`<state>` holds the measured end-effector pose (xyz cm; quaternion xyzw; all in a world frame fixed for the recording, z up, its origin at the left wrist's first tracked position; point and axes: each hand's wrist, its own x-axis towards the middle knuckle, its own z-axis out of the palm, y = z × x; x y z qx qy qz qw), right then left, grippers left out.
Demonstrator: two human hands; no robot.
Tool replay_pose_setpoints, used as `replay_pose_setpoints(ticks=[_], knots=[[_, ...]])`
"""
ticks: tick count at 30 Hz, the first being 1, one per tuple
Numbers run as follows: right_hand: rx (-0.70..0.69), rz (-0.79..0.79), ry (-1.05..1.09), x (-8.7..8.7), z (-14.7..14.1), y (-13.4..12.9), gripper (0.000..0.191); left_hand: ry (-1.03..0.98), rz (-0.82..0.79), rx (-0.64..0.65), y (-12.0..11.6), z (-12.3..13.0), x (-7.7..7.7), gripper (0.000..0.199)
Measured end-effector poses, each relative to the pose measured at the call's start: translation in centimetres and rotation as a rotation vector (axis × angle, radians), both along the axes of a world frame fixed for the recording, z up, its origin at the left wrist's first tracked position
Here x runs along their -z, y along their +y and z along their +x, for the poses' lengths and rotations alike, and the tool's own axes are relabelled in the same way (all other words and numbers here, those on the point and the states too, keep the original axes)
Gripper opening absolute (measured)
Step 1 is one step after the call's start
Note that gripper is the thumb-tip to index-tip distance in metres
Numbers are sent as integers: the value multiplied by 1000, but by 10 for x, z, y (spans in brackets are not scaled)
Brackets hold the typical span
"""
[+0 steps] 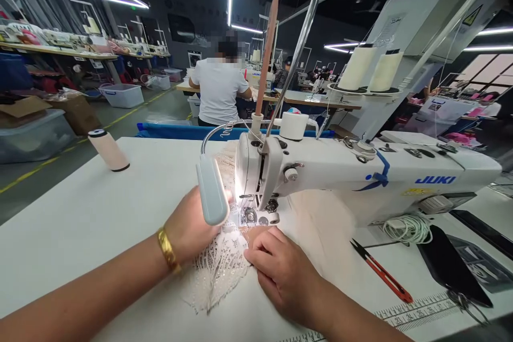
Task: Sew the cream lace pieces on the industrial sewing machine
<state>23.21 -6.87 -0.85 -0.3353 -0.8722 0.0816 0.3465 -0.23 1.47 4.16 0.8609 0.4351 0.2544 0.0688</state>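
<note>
While the lace (218, 272) lies on the counter (60, 256) just in front of the presser foot (250, 216) of the sewing machine (360, 163), its long axis runs from the foot back toward the person, ending in a ragged point. It sits between the two hands, leftward of the right hand (286, 272) and rightward and nearer the person than most of the left hand (192, 222). The right fingers are curled in with little gap, thumb tip at the lace's right edge; whether they pinch it or only press it cannot be made out. The left hand reaches level with the foot on its left side, but the lamp (212, 192) covers its fingers, so their spread and hold are hidden, and which hand's fingertips come nearer the foot stays unclear. Sheer fabric (320, 219) spreads under the machine's arm, beyond the right hand.
</note>
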Motion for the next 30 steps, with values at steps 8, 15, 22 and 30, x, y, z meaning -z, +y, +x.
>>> replay_pose_setpoints(ticks=[8, 15, 22, 30], knots=[[-53, 67, 15, -2, 0, 3, 42, 116, -79, 41, -35, -2, 22, 17], [-51, 79, 16, -2, -2, 2, 47, 101, 97, 141, -34, -1, 22, 32], [-60, 84, 2, -4, -1, 1, 47, 99, 104, 219, -37, -3, 27, 29], [-50, 100, -13, -4, -2, 2, 47, 108, 279, 253, -40, 4, 23, 35]])
